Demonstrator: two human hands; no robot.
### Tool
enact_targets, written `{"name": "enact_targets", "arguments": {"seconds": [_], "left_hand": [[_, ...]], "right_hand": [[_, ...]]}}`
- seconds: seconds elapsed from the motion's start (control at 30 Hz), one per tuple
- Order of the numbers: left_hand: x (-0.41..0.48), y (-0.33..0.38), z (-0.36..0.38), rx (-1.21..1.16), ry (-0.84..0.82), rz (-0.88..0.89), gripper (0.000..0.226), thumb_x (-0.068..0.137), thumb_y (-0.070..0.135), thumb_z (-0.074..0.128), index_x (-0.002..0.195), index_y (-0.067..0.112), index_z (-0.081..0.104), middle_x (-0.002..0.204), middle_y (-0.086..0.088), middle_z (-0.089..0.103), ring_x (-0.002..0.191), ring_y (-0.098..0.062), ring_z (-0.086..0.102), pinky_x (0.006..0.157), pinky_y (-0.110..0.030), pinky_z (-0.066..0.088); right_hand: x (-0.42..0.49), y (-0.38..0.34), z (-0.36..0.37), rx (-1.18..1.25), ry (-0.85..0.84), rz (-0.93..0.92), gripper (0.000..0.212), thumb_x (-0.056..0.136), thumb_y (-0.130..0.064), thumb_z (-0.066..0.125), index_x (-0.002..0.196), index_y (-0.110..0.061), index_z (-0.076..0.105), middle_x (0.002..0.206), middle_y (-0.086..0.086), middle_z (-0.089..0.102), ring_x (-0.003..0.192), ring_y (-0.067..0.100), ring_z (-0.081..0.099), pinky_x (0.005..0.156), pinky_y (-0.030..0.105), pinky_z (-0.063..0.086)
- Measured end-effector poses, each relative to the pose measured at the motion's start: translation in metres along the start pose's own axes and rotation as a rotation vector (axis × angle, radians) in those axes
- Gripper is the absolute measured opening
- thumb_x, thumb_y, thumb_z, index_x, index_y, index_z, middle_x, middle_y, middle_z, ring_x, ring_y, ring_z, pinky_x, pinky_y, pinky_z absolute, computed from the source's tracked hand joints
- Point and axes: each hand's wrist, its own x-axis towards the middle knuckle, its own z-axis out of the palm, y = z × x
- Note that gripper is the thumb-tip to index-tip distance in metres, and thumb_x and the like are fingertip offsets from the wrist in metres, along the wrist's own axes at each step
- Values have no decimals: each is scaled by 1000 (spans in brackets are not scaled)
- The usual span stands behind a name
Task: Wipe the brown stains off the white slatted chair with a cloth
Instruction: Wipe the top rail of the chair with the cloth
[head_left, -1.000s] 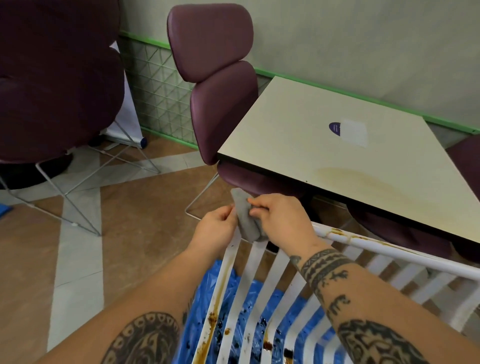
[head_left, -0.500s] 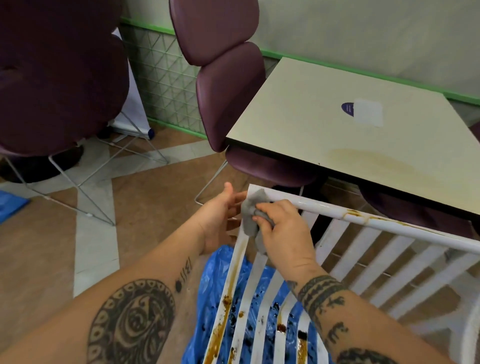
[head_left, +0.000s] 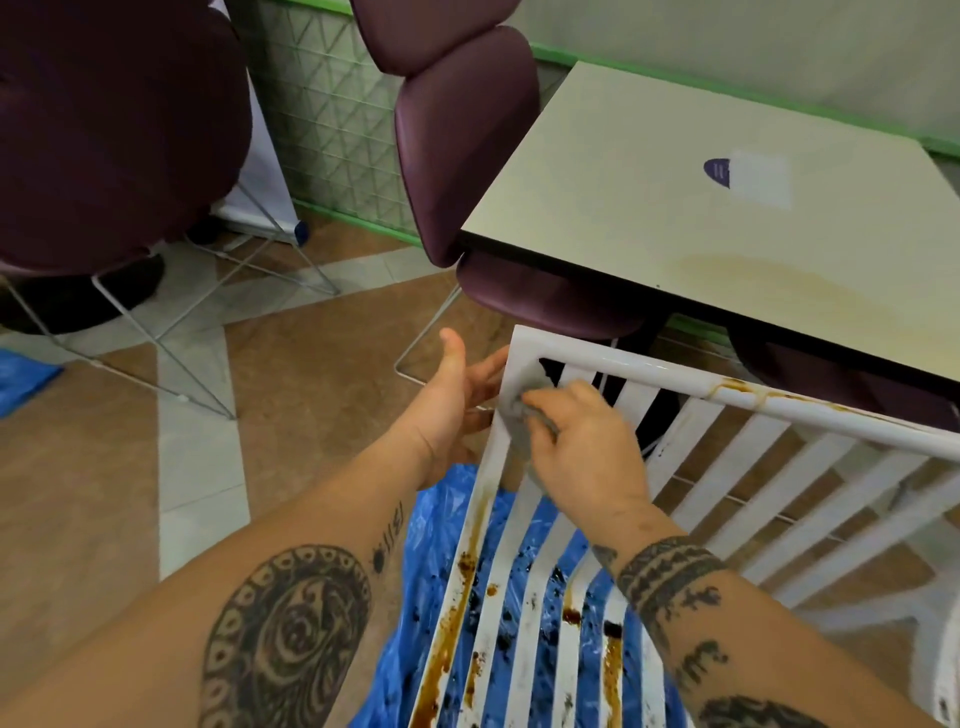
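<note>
Brown stains (head_left: 441, 660) streak the near slats of the white slatted chair (head_left: 727, 395). The slats run lengthwise away toward its top rail, above a blue sheet (head_left: 447, 519) on the tiled floor (head_left: 311, 364). At the chair's far-left corner the right hand (head_left: 582, 447) clutches the grey cloth (head_left: 519, 410). The left hand (head_left: 457, 395), fingers straight, touches that edge. Beyond the chair stands a pale desk (head_left: 675, 208).

slatted chair (head_left: 769, 410) up front, plastic sheet (head_left: 447, 551) under its slats. right hand (head_left: 587, 457) presses cloth (head_left: 522, 413) on the chair's top left corner, left hand (head_left: 457, 400) just left of it. table (head_left: 701, 218) behind, padded chair (head_left: 462, 130) tucked at its left, second padded chair (head_left: 114, 130) far left.
</note>
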Motion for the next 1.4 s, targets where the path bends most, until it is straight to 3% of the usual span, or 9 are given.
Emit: {"name": "enact_targets", "arguments": {"seconds": [0.13, 0.37, 0.57, 0.7, 0.83, 0.97, 1.13, 1.27, 1.4], "left_hand": [[2, -6, 0, -50, -7, -22, 87, 85, 83, -7, 139, 49, 52, 119, 11, 71, 110, -16, 62, 80, -40, 50], [-4, -3, 3, -111, 5, -26, 87, 83, 86, -2, 137, 48, 55, 150, 8, 50, 138, -26, 45, 109, -69, 31], [-1, -2, 3, -130, 30, -26, 88, 86, 83, -1, 138, 41, 56, 117, 14, 65, 101, -14, 62, 82, -43, 46], [0, -5, 4, -182, 48, -17, 88, 86, 85, 3, 137, 40, 58, 128, 10, 62, 112, -18, 59, 83, -50, 47], [-1, -5, 9, -173, 102, -8, 71, 91, 80, 20, 133, 40, 62, 133, 7, 62, 120, -23, 59, 93, -55, 49], [-5, 5, 27, 15, 379, 188, 30, 100, 51, 50, 116, 34, 68, 116, 5, 69, 111, -21, 64, 97, -45, 51], [10, 33, 56, 381, 545, 641, 36, 96, 34, 62, 132, 33, 61, 143, 2, 52, 132, -15, 48, 114, -39, 38], [40, 35, 65, 873, 528, 550, 34, 98, 34, 48, 128, 31, 65, 144, 0, 51, 136, -25, 38, 113, -38, 28], [49, 24, 61, 1039, 490, 493, 33, 102, 38, 35, 98, 27, 66, 111, 0, 58, 113, -25, 49, 97, -39, 34]], "right_hand": [[-1, -2, 28, -146, -71, -190, 34, 94, -39, 45, 112, -25, 71, 85, 5, 50, 64, 29, 56, 48, 36, 50], [-68, 15, 47, -234, -441, -192, 52, 96, -13, 59, 141, -36, 51, 117, 1, 55, 97, 30, 63, 75, 41, 56], [-38, 9, 42, -204, -257, -183, 37, 76, -15, 79, 111, -26, 71, 91, 1, 58, 69, 27, 63, 49, 33, 50], [-54, -1, 53, -232, -433, -241, 32, 100, -26, 56, 132, -24, 58, 118, 8, 54, 99, 34, 60, 69, 44, 54], [-75, 3, 39, -240, -568, -111, 25, 99, -16, 54, 123, -18, 64, 115, 7, 51, 100, 32, 60, 78, 42, 54], [-60, 24, -18, -48, -170, -20, 27, 96, -23, 52, 119, -28, 66, 106, -3, 54, 96, 22, 58, 73, 36, 55], [-5, 26, -85, 69, 353, -63, 17, 100, -23, 58, 112, -21, 69, 103, -4, 56, 94, 19, 51, 81, 35, 47], [33, 40, -78, -82, 126, -23, 24, 97, -24, 59, 117, -18, 72, 119, 2, 62, 107, 26, 56, 91, 44, 48], [36, 52, -64, -138, -43, -132, 33, 97, -22, 59, 129, -16, 65, 113, 5, 69, 100, 27, 62, 90, 43, 52]]}}
